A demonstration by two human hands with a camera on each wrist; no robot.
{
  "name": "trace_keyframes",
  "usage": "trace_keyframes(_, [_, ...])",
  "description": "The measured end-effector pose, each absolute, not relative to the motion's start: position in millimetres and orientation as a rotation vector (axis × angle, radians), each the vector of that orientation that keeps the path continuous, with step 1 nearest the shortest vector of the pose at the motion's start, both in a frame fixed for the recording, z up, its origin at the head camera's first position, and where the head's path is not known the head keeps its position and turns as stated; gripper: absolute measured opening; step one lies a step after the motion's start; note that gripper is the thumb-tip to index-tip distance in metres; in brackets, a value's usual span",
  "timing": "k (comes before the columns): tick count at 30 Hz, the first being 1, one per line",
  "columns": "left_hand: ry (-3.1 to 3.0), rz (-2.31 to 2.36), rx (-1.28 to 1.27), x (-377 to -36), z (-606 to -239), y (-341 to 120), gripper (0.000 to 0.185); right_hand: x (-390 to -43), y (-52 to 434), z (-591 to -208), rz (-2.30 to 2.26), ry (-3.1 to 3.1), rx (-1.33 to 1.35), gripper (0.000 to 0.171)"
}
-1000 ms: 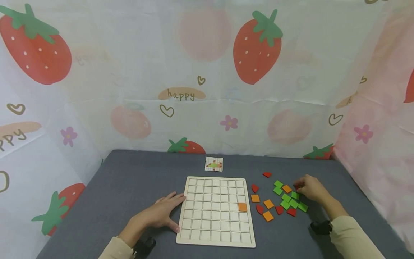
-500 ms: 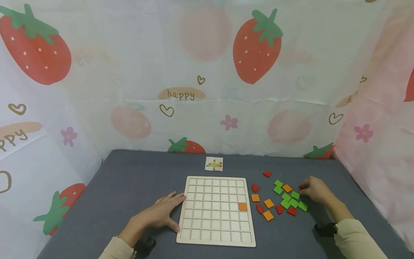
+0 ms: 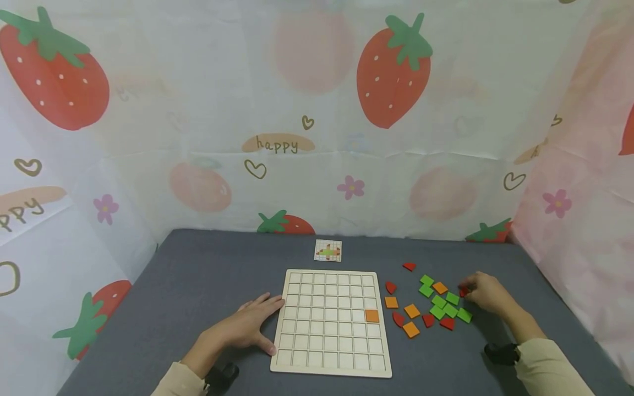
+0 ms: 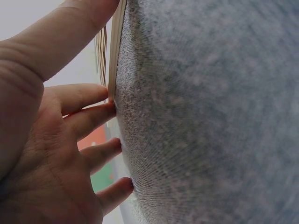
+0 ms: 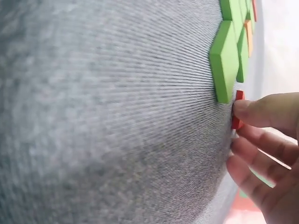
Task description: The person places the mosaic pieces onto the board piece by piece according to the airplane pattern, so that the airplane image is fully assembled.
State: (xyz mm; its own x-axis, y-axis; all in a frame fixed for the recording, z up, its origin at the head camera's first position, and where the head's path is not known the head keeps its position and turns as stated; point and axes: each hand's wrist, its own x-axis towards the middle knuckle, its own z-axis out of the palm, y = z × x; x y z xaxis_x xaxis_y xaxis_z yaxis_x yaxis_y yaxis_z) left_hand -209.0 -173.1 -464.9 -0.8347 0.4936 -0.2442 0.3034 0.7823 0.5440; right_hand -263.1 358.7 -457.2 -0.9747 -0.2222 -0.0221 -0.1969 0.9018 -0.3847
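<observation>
Right of the board (image 3: 331,322), on the counter (image 3: 198,286), the right hand (image 3: 487,294) pinches a red piece (image 3: 463,291) with curled fingers, just beside the green tiles (image 3: 446,302). The left hand (image 3: 247,327) lies flat, fingers straight, against the board's left edge.

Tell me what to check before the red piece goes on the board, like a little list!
1. Right hand has the red piece: ok, fingertips pinch it at the edge of the loose pile.
2. Piece lifted off the grey mat: not ok, in the right wrist view it sits on the mat.
3. Left hand steadies the wooden grid board: ok, fingers lie flat against its left edge.
4. Board has free cells: ok, only one orange square is in it.
5. Pattern card in sight: ok, it lies behind the board.
6. Which cell the red piece belongs in: cannot tell, the card is too small to read.
</observation>
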Motion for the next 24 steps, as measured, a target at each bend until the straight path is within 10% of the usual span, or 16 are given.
trace_keyframes(24, [2.595, 0.71, 0.619, -207.9, -463.5, -173.8, 0.103, -262.2, 353.1, -456.2, -0.513, 3.003, -0.329, 0.019])
